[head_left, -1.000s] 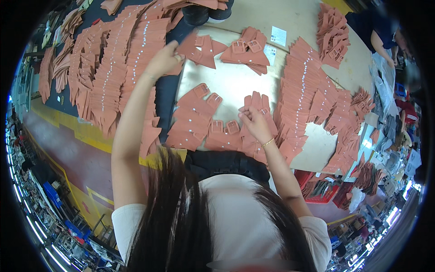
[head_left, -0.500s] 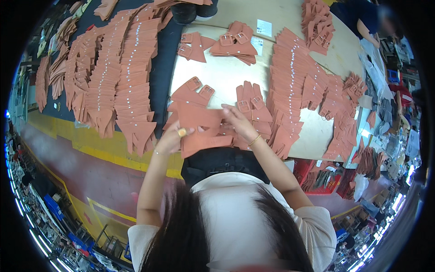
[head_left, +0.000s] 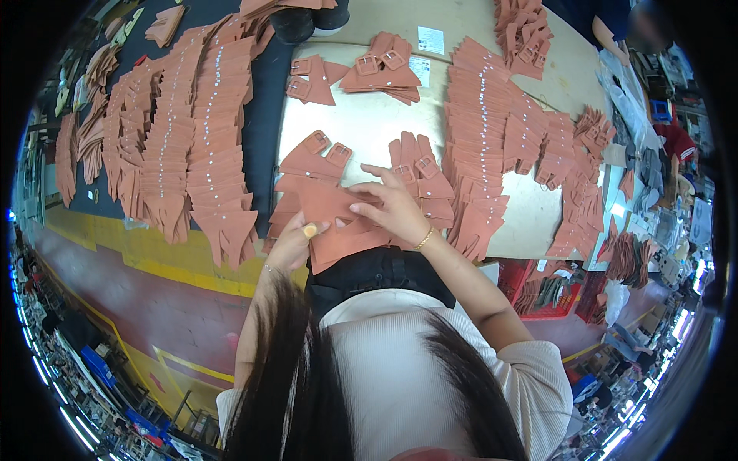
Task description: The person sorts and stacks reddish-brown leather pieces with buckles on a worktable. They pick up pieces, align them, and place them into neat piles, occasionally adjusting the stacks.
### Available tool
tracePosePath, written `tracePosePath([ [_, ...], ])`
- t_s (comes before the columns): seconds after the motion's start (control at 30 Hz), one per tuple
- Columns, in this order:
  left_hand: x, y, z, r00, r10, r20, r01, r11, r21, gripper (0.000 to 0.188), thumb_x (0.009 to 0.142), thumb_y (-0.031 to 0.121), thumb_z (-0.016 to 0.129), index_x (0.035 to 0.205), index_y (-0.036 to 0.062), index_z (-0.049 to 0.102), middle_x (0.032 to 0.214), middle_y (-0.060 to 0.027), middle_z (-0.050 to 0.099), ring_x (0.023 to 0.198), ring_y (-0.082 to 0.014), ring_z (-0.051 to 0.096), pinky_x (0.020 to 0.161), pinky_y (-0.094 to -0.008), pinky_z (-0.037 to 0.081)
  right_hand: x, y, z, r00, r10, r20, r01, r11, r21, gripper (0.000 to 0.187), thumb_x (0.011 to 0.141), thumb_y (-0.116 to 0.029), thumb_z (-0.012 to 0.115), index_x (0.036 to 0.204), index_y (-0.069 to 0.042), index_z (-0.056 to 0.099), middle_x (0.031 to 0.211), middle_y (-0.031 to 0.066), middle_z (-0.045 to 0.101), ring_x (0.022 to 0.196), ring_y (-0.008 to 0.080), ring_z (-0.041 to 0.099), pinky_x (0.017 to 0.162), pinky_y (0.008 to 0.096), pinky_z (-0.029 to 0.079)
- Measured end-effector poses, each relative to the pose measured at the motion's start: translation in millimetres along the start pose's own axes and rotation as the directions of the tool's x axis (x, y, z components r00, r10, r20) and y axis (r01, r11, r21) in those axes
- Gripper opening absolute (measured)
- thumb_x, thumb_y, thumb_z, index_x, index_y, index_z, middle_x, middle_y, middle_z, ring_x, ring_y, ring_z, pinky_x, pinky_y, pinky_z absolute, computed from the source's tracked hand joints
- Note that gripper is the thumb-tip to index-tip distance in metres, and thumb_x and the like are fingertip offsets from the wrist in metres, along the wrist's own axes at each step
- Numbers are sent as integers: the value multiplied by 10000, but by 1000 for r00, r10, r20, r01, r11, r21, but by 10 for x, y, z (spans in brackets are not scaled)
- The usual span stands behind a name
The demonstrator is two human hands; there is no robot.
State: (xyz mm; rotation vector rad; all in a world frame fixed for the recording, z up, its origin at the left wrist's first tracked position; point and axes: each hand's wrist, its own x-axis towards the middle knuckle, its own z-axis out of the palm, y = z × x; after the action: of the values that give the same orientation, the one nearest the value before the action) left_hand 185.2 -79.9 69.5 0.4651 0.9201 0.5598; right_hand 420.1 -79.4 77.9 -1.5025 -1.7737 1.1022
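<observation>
I hold a flat terracotta leather piece (head_left: 324, 201) with small cut-outs just above my lap, at the table's near edge. My left hand (head_left: 292, 241), with a gold-coloured ring, is closed on its left side. On its right edge is my right hand (head_left: 396, 209), thumb and a finger at the leather, the index finger raised. Behind the piece lie leather parts with two square buckles (head_left: 327, 147). Another pair of buckled straps (head_left: 415, 165) rests right of it. Part of the held leather's lower layer is hidden by my hands.
Long overlapping rows of leather pieces (head_left: 219, 146) cover the dark left tabletop, and more rows (head_left: 480, 131) lie right. Farther back are buckled stacks (head_left: 380, 73) and a paper label (head_left: 430, 40). Red crates (head_left: 550, 296) stand low right. Another person's arm (head_left: 607, 37) shows far right.
My right hand has moved left and slightly down, bringing the leather's right edge inward. My left hand keeps its grip, a little lower. The whole view has shifted slightly.
</observation>
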Motion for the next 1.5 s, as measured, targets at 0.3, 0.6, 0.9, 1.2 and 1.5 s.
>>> tracePosePath([
  [0.3, 130, 212, 68, 999, 7, 44, -8, 1000, 7, 310, 913, 122, 601, 1197, 25, 524, 1106, -74, 616, 1012, -160, 592, 935, -310, 451, 238, -42, 41, 996, 88, -33, -81, 981, 176, 168, 830, -122, 703, 883, -22, 578, 1018, 53, 603, 931, 178, 586, 789, 292, 484],
  [0.6, 473, 591, 130, 988, -149, -38, 144, 984, -103, 369, 939, 166, 582, 1265, 21, 489, 1179, -89, 571, 1113, -185, 554, 920, -357, 489, 861, 241, -132, 965, 183, 188, -251, 851, 462, 148, 891, -140, 657, 968, -25, 602, 855, 12, 637, 768, 74, 582, 715, 231, 483],
  [0.9, 724, 887, 125, 998, -29, -64, 4, 933, -359, 468, 964, 114, 479, 1387, -14, 324, 1347, -206, 471, 1233, -312, 492, 1016, -437, 439, 1609, 1301, -117, 726, 677, 120, -239, 84, 967, 378, 970, -172, 509, 1307, -7, 459, 1193, 110, 581, 1084, 230, 581, 910, 343, 476],
  [1.2, 760, 1028, 6, 997, 79, -9, -74, 881, -467, 591, 983, 358, 411, 1419, -15, 269, 1403, -260, 404, 1303, -366, 407, 1102, -481, 325, 2059, 1707, 17, 570, 820, 41, -210, 97, 973, 325, 932, -286, 601, 1113, -26, 535, 1033, 92, 624, 931, 225, 629, 803, 369, 512],
  [1.5, 728, 1248, 118, 986, 133, 97, -60, 838, -542, 632, 986, 472, 343, 1436, 32, 286, 1424, -243, 384, 1339, -365, 370, 1102, -496, 321, 2060, 1391, -600, 721, 522, -457, -19, 673, 739, 143, 872, -99, 635, 948, -88, 515, 858, 27, 622, 708, 99, 600, 583, 249, 488],
])
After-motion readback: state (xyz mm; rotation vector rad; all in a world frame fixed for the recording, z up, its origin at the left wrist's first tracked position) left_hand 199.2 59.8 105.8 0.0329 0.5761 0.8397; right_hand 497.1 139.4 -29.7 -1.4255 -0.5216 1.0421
